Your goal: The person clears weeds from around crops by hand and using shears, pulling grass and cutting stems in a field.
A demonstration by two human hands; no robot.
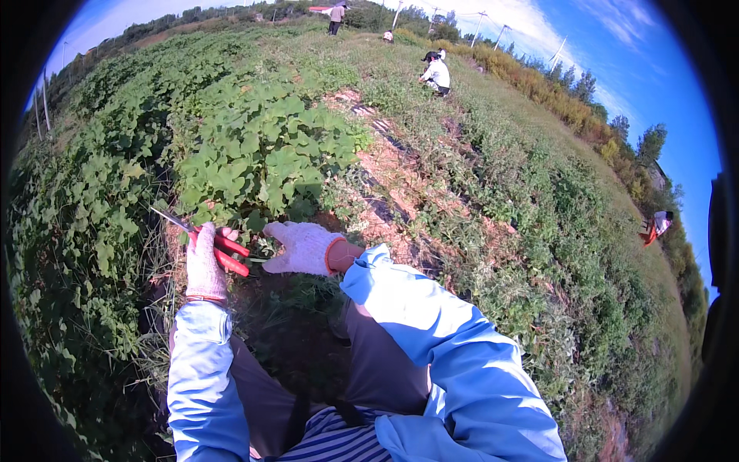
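My left hand, in a white knit glove, is shut on red-handled garden snips. Their metal blades point up and to the left, while the red handles stick out toward my right hand. That right hand wears a matching glove with an orange cuff. Its thumb and fingers are spread apart, with nothing clearly seen between them. A thin green stem or blade of grass lies near the thumb tip; whether they touch is unclear. Just beyond both hands grows a broad-leaved green plant.
Dense leafy vines cover the left side. A strip of bare reddish soil runs up the middle, with low weedy plants to its right. A crouching person and a standing person are farther off; another person is far right.
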